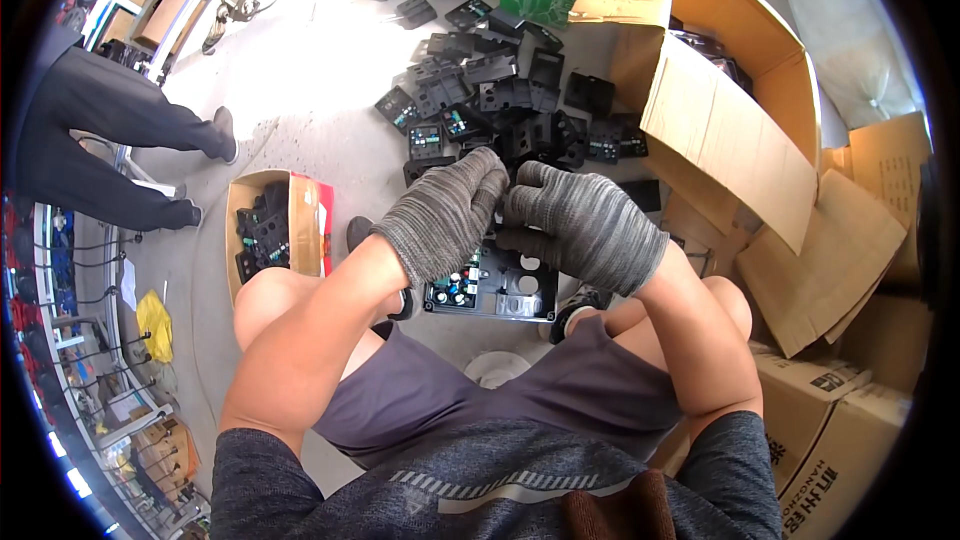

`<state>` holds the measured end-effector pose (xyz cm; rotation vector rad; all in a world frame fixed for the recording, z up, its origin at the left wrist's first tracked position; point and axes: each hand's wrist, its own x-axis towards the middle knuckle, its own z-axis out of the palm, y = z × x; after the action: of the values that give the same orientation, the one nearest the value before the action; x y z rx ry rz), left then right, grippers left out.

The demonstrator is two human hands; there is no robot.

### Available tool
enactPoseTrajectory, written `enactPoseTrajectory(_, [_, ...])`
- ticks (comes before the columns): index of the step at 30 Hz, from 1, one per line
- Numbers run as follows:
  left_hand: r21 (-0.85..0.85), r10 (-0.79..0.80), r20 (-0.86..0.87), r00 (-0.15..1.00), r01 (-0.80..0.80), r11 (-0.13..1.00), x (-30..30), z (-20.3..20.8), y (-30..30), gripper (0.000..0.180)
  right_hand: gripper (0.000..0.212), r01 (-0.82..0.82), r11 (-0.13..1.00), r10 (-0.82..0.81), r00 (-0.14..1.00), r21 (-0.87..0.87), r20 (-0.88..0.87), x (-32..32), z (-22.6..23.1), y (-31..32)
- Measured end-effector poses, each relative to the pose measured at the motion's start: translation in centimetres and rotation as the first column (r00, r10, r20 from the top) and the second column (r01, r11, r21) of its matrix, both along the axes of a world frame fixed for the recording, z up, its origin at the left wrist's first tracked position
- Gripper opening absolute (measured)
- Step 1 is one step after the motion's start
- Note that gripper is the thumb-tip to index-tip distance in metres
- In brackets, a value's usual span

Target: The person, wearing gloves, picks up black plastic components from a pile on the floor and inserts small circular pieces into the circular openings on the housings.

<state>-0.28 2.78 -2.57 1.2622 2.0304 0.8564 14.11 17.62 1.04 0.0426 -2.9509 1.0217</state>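
Observation:
Both of my hands wear grey knitted gloves and meet in front of me, between my knees. Under them is a black plastic housing [535, 292] with a circuit board [458, 285] in its left part and round openings in its right part. My left hand [445, 215] is closed at the housing's far left side. My right hand [585, 225] is closed on its far right side, thumb lying across it. The gloves cover the housing's far edge, and whatever lies between the fingertips is hidden.
Beyond my hands, many black housings [470, 80] lie heaped on the floor. A small carton [310, 230] of black parts stands left; a large open carton [735, 105] and flattened cardboard [830, 250] are right. Another person's legs [120, 110] are at far left, beside shelving.

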Motion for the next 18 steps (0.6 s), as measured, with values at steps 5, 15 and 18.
enactPoseTrajectory(5, [0.001, -0.046, 0.051, 0.998, 0.046, 0.999, 0.2, 0.2, 0.0, 0.026, 0.029, -0.035, 0.98, 0.015, 0.995, -0.196, -0.101, -0.3, -1.6, 0.2])
enactPoseTrajectory(15, [0.063, -0.043, 0.233, 0.972, 0.029, 0.998, -0.9, 2.3, -0.3, 0.025, 0.045, 0.156, 0.863, 0.1, 0.879, -0.48, 0.467, 0.0, -1.0, 1.6])
enactPoseTrajectory(18, [0.013, 0.003, 0.301, 0.954, -0.007, 1.0, -1.8, 2.9, 0.0, 0.027, 0.043, 0.284, 0.775, 0.025, 0.879, -0.564, 0.476, 0.1, -0.8, 0.8])
